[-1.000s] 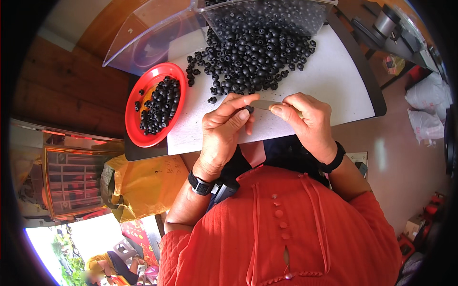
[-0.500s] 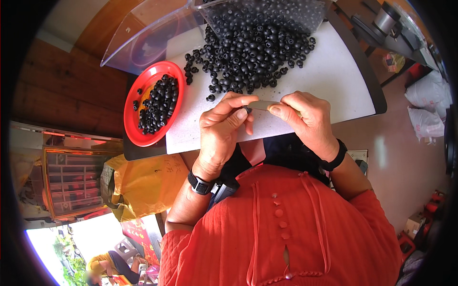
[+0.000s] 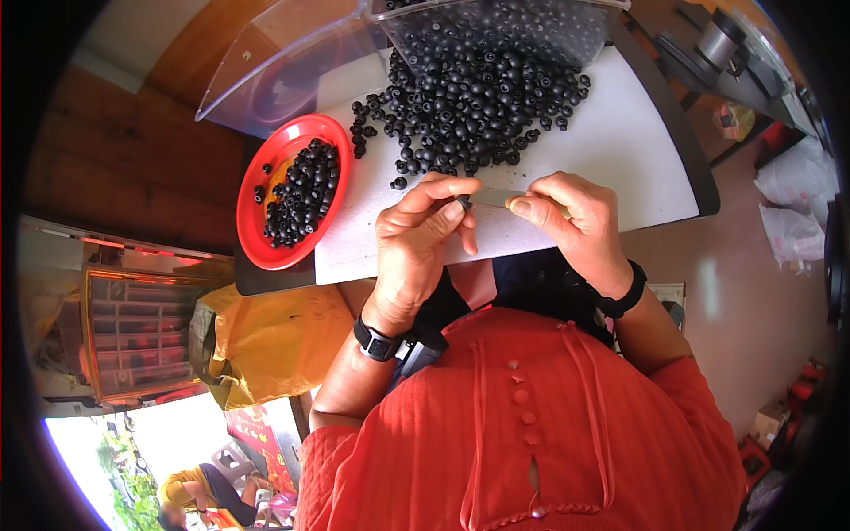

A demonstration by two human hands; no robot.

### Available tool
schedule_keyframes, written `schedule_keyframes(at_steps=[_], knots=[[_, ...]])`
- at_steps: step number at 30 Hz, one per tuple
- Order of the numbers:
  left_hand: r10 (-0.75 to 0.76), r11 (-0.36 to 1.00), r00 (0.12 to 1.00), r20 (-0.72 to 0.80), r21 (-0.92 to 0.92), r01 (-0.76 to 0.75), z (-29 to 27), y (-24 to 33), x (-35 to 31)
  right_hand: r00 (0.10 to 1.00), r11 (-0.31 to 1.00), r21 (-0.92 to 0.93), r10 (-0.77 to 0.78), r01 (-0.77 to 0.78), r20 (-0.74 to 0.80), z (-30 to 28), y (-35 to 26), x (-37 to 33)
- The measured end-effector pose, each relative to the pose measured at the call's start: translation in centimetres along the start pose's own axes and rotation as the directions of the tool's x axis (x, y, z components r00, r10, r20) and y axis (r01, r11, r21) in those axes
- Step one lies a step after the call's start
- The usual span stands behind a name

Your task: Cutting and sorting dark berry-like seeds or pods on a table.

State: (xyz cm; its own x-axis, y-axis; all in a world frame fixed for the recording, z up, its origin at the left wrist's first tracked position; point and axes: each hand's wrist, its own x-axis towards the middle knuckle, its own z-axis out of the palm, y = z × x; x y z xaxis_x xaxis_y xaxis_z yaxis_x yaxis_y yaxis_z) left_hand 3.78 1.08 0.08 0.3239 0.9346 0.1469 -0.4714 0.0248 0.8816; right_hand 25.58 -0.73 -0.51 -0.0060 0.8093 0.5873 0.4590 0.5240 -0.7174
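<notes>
Between the thumb and fingers of my left hand [image 3: 416, 226] is pinched a small black ring-shaped part [image 3: 464, 202]. My right hand [image 3: 575, 221] grips a thin blade [image 3: 498, 196], its handle mostly hidden in the fingers. The blade's tip meets the black part at my left fingertips. Just beyond both hands, a large heap of the same black parts [image 3: 478, 106] lies on the white board [image 3: 620, 168]. To the left, a red plate [image 3: 257, 239] holds a smaller pile of black parts [image 3: 305, 199].
A clear plastic bin [image 3: 505, 13] lies tipped at the far edge, black parts spilling from it. A yellow bag [image 3: 274, 345] stands left of the board. White sacks [image 3: 792, 195] lie on the floor to the right. Another person [image 3: 208, 491] sits at the lower left.
The blade has turned slightly in my right hand, and its tip has drawn back a little from my left fingers. The whole view has shifted slightly.
</notes>
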Motion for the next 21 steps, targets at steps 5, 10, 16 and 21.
schedule_keyframes(at_steps=[5,10,16,21], knots=[[-0.003,0.998,1.000,-0.021,0.069,0.005,0.3,0.3,-0.6,0.998,0.998,-0.041,-0.048,0.050,0.031,0.1,-0.5,-0.1],[0.250,0.879,0.964,-0.089,0.438,-0.188,-0.2,2.8,-1.2,0.987,0.987,-0.069,-0.142,0.147,0.074,-0.9,-0.1,-0.4],[0.627,0.200,0.775,-0.079,0.978,-0.062,-7.1,8.4,-1.2,0.986,0.985,-0.069,-0.151,0.157,0.076,-0.4,-0.1,-0.1],[0.738,0.019,0.670,-0.080,0.995,0.098,-10.8,9.7,-1.8,0.985,0.983,-0.086,-0.155,0.161,0.074,-0.5,-0.2,0.0]])
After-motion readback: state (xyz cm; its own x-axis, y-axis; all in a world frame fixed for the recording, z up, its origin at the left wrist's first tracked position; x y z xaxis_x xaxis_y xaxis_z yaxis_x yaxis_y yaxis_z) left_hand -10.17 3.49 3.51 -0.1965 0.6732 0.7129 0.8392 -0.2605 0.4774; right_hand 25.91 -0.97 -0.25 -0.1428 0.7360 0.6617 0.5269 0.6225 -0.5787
